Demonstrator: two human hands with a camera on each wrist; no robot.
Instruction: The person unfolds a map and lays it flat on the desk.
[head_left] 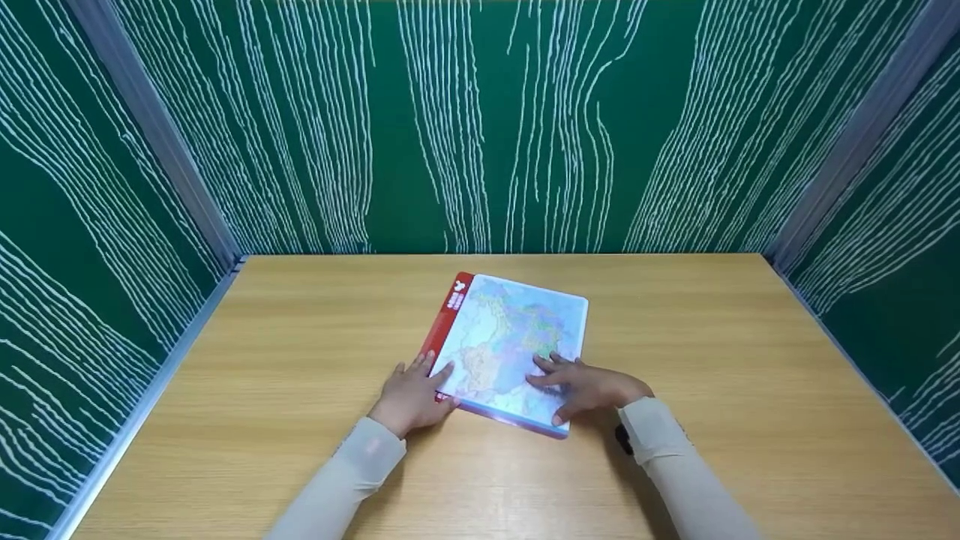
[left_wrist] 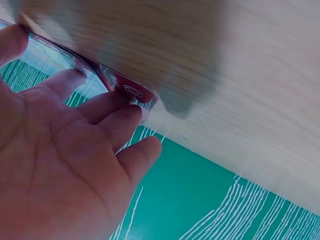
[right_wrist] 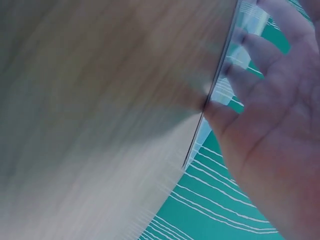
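A flat, glossy map sheet or board (head_left: 495, 322), printed in pastel colours, lies slightly turned on the table. Along its left side runs a red strip (head_left: 444, 311) with white lettering. My left hand (head_left: 412, 397) rests at its lower left corner, fingers spread over the red strip and the map's edge, thumb by the bottom edge. On the map's lower right part, my right hand (head_left: 596, 386) lies with spread fingertips touching the surface. The left wrist view shows a red corner (left_wrist: 134, 91) by the fingers; in the right wrist view the map's thin edge (right_wrist: 220, 70) meets the fingertips.
The wooden table (head_left: 300, 315) extends around the map on all sides. Green panels with white wavy lines (head_left: 525, 127) stand behind it and at both sides, with grey posts (head_left: 161, 127) in the corners. A dark object (head_left: 624, 439) shows under the right wrist.
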